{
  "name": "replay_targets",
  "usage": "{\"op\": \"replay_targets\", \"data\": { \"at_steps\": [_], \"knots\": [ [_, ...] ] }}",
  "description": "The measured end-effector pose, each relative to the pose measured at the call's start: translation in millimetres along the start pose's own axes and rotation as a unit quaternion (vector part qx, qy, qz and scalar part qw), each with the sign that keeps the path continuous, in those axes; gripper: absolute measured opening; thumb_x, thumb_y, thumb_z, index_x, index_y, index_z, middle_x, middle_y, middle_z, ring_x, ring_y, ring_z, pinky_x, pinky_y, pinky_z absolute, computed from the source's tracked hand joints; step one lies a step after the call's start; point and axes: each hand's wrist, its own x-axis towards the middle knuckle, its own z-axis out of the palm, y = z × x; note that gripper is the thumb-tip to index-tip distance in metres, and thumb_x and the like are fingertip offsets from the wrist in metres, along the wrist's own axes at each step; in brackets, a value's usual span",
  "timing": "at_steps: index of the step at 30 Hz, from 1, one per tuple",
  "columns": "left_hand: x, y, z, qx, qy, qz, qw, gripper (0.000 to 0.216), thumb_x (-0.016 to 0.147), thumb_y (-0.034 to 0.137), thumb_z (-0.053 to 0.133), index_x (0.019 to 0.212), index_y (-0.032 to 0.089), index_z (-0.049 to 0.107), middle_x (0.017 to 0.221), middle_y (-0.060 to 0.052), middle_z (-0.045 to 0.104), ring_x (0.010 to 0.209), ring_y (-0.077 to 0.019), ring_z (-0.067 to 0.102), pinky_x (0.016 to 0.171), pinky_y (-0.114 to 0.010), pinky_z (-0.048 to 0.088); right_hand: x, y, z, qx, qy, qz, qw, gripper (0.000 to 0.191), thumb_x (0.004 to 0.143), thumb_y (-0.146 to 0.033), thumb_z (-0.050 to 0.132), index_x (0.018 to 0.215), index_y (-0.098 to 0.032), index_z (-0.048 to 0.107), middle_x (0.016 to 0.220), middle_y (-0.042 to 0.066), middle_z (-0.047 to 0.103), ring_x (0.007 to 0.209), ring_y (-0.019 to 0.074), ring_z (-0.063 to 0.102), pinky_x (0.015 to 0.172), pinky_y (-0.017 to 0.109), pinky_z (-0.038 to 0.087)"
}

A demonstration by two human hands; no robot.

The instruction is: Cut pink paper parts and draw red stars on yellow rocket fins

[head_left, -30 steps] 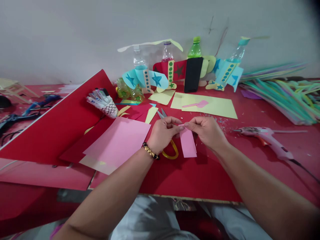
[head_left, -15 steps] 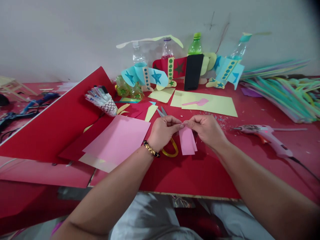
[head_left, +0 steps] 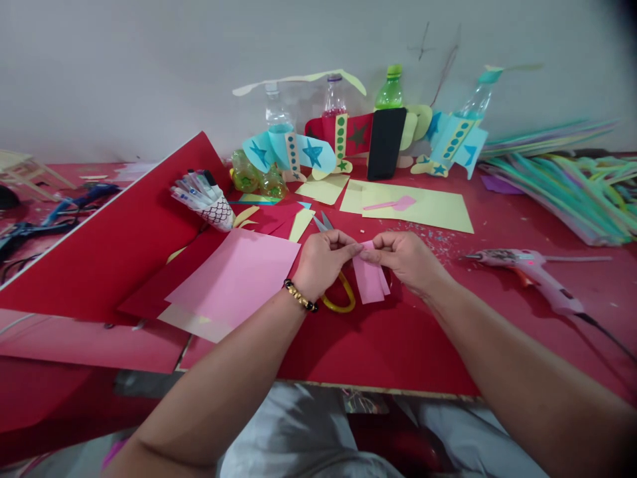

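A folded strip of pink paper [head_left: 369,281] hangs between my two hands over the red table. My left hand [head_left: 323,260], with a beaded bracelet at the wrist, pinches its upper left edge. From the other side my right hand [head_left: 405,260] pinches the top between thumb and fingers. The lower ends of the strip's layers spread slightly apart. Under and beside my left hand lies a pair of scissors [head_left: 340,302] with yellow handles, its blades pointing away from me and partly hidden. A larger pink sheet [head_left: 239,275] lies to the left.
A pink glue gun [head_left: 542,275] lies at the right, its cord trailing off. Behind stand a dark phone [head_left: 386,144] and several decorated bottles [head_left: 279,133]. A pen holder [head_left: 217,211] leans beside a tilted red board [head_left: 119,245]. Pale yellow sheets [head_left: 432,206] and foam-like strips [head_left: 562,199] lie farther back.
The pink strip has shifted slightly left and up, and more of its top shows between my fingers. My right hand's grip has moved a little down along the strip's edge.
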Motion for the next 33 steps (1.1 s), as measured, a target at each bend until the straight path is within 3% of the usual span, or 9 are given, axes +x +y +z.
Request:
{"op": "replay_targets", "data": {
  "at_steps": [4,14,27,33],
  "knots": [
    [-0.1,-1.4,-0.3,-0.004,-0.01,0.002,1.0,0.023,0.069,0.032,0.078,0.069,0.014,0.064,0.064,0.0,0.06,0.056,-0.0076,0.049,0.052,-0.02,0.036,-0.5,-1.1,-0.4,-0.026,-0.004,-0.006,1.0,0.049,0.068,-0.057,0.075,0.055,-0.018,0.049,0.049,-0.007,0.035,0.047,0.0062,0.026,0.045,0.024,0.018],
    [-1.1,0.6,-0.3,0.004,-0.022,0.001,1.0,0.02,0.072,0.033,0.075,0.075,0.015,0.069,0.071,-0.002,0.064,0.06,-0.0084,0.05,0.054,-0.022,0.036,-2.4,-7.9,-0.6,-0.032,-0.024,-0.005,0.999,0.045,0.07,-0.058,0.072,0.058,-0.017,0.057,0.05,-0.004,0.042,0.048,0.0074,0.031,0.045,0.024,0.022],
    [-1.2,2.8,-0.3,0.015,-0.018,0.002,1.0,0.021,0.071,0.033,0.075,0.07,0.014,0.066,0.065,0.001,0.06,0.055,-0.007,0.046,0.052,-0.02,0.034,-3.1,-9.2,0.0,-0.017,-0.03,-0.001,0.999,0.046,0.072,-0.055,0.072,0.055,-0.017,0.05,0.05,-0.006,0.037,0.049,0.0065,0.028,0.046,0.024,0.02],
    [2.3,0.3,-2.4,0.03,0.03,0.059,0.997,0.017,0.077,0.028,0.07,0.07,0.014,0.064,0.065,0.001,0.059,0.058,-0.0077,0.048,0.055,-0.02,0.037,-1.0,-2.9,3.9,0.044,-0.078,0.032,0.995,0.04,0.063,-0.044,0.081,0.063,-0.018,0.051,0.054,-0.007,0.045,0.049,0.0068,0.036,0.048,0.023,0.025]
  ]
}}
